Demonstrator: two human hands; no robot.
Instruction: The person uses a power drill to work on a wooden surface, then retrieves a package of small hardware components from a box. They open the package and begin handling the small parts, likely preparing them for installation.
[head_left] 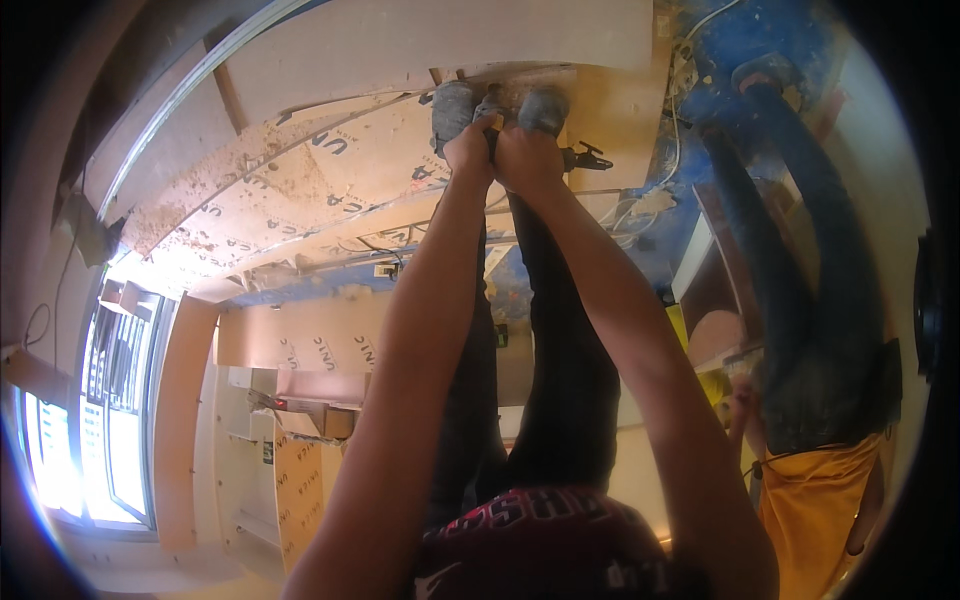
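Both my arms reach straight out, and my hands meet between my two grey shoes (452,112). My left hand (469,150) is closed, its fingers wrapped round a dark tool (588,158). Beside it, touching or nearly so, my right hand (527,156) is also closed on this tool. A thin dark part with a small lever sticks out past my right hand. Most of the tool is hidden by my hands, so its kind cannot be made out. Wooden boards (330,180) with printed marks and brown dust lie under and around my shoes.
On the right stands another person in blue jeans (820,240) and an orange top (825,500). White cable (672,150) runs over a blue, stained surface (770,35). At the left are a bright window (110,430) and wooden shelving (300,470) with a cardboard box (318,418).
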